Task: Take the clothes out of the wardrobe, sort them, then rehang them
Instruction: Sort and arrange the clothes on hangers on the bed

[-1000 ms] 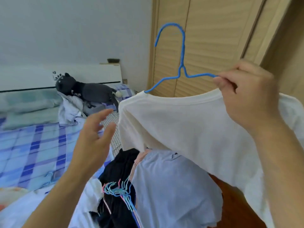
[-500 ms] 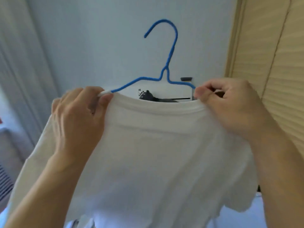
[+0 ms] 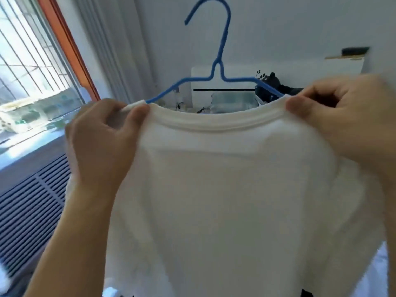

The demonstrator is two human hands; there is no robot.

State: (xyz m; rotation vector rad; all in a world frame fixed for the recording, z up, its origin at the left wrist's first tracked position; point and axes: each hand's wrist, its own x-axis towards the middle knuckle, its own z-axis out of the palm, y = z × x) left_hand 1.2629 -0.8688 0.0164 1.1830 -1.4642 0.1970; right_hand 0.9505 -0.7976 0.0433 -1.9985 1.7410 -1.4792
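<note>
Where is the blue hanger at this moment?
In the head view, the blue hanger is at top centre, inside the white T-shirt, between the left hand and right hand.

Matt white cloth shirt (image 3: 225, 189) — fuzzy-coated blue hanger (image 3: 222, 50)

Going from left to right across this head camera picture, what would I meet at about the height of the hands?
Window → orange frame → left hand, pinching the collar → white shirt on the blue hanger → right hand, pinching the collar's other side.
</note>
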